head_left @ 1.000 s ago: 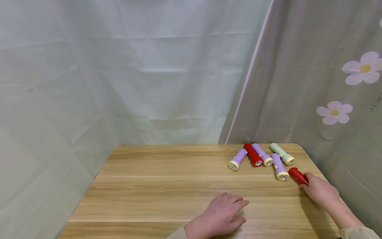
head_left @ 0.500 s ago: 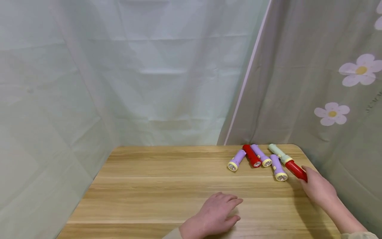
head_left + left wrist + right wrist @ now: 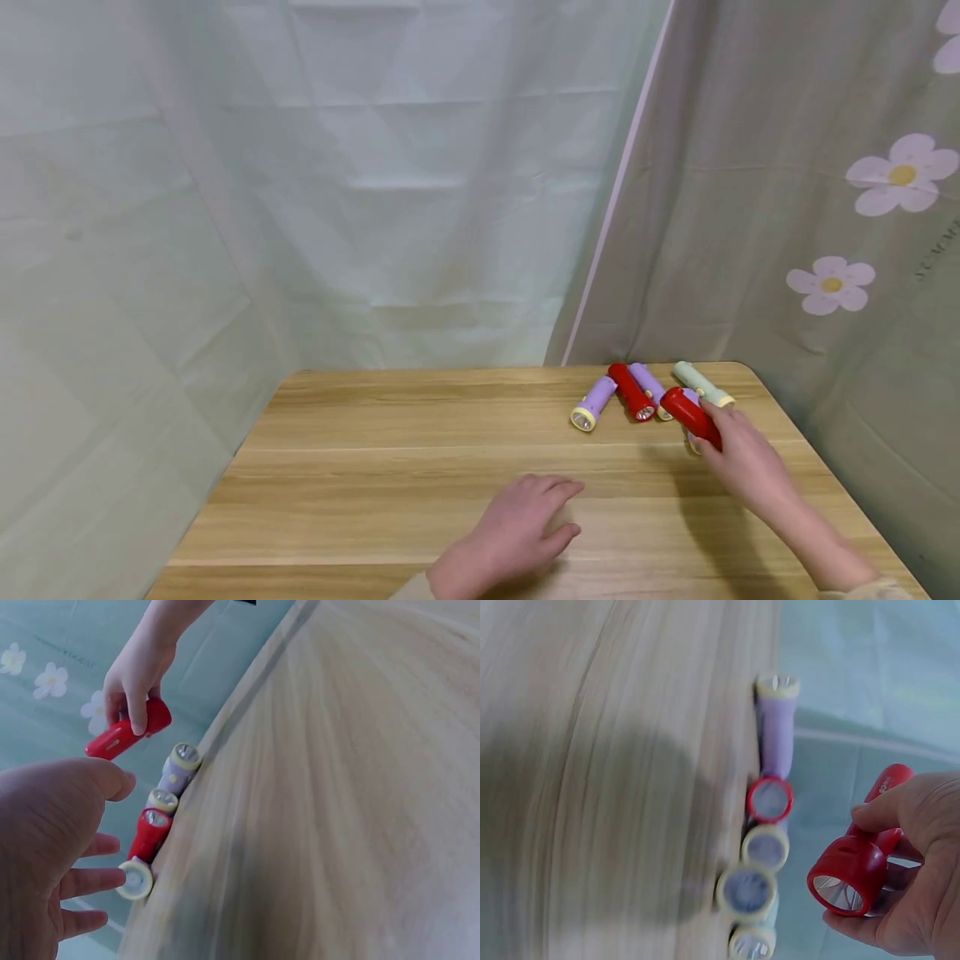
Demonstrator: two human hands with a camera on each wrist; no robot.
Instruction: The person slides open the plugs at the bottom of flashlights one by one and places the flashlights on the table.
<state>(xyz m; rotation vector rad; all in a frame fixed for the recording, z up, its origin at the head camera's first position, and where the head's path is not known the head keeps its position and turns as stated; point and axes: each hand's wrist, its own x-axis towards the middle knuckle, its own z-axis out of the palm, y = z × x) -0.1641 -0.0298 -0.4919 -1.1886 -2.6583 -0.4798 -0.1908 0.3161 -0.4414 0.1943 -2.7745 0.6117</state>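
Note:
My right hand grips a red flashlight around its body, thumb on one side and fingers on the other. In the right wrist view its lens faces back toward the camera, and the left wrist view shows it raised off the table. In the head view it overlaps a purple flashlight, hiding most of it. My left hand hovers low at the table's front middle, fingers loosely spread, holding nothing.
At the back right of the wooden table lie a purple flashlight, a second red flashlight, another purple flashlight and a pale green flashlight. A curtain stands behind the table edge.
My right hand has lifted the red flashlight from the right side of the table and carried it left, over the purple one. My left hand has drifted slightly left.

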